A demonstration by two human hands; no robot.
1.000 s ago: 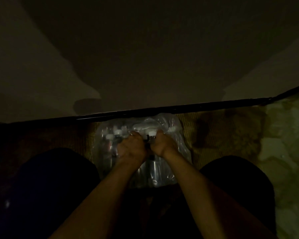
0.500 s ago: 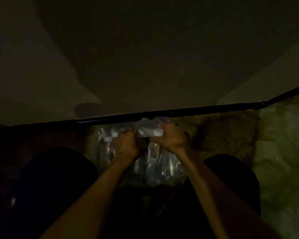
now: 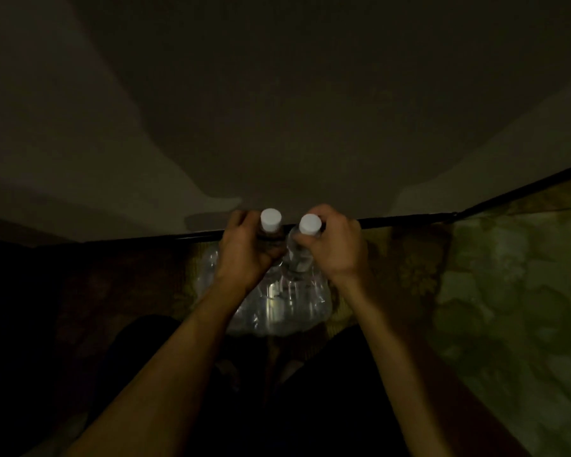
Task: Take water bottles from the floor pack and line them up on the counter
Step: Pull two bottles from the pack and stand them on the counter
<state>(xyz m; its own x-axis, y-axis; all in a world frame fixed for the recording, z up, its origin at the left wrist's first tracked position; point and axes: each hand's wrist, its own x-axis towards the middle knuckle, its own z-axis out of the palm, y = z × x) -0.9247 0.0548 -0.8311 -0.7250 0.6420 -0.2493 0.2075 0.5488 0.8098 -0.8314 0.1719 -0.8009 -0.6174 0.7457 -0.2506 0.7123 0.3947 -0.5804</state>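
Head view, dim. Left hand point(image 3: 249, 250) wrapped round neck of left bottle point(image 3: 271, 230), white cap up. Right hand point(image 3: 335, 247) clamped on right bottle point(image 3: 300, 255), cap at 12 o'clock too. Bottles side by side, nearly touching, held above plastic pack point(image 3: 277, 305) on patterned floor point(image 3: 491, 291). Wall point(image 3: 277, 110) at 12 o'clock, dark baseboard point(image 3: 409, 218) below it.

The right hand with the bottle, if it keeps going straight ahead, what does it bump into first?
Probably the dark counter edge just beyond the right hand, which holds a white-capped bottle. Depth is unclear in this dim view, so it may already be above that edge.
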